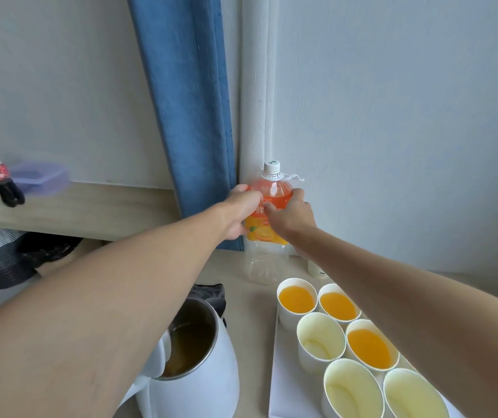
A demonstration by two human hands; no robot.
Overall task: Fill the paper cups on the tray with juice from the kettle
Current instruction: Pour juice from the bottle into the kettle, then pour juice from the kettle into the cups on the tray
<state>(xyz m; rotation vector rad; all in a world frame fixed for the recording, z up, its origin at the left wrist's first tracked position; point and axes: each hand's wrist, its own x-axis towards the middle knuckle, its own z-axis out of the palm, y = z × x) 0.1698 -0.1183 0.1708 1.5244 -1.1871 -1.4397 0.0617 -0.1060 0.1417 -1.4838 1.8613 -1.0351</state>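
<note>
Open kettle (pixel 199 387) just left of tray (pixel 284 372), under my left forearm: I judge dropped elbow could tip it, spill juice. Capped bottle (pixel 271 191) at table (pixel 250 327) back, left hand (pixel 238 212), right hand (pixel 294 215) fingers gripping it; swinging it forward may clip cups (pixel 321 339), three full, three empty.

kettle (pixel 199 381) white, open, upright | tray (pixel 284 387) white | paper cups (pixel 321 342): three filled, three empty
</note>
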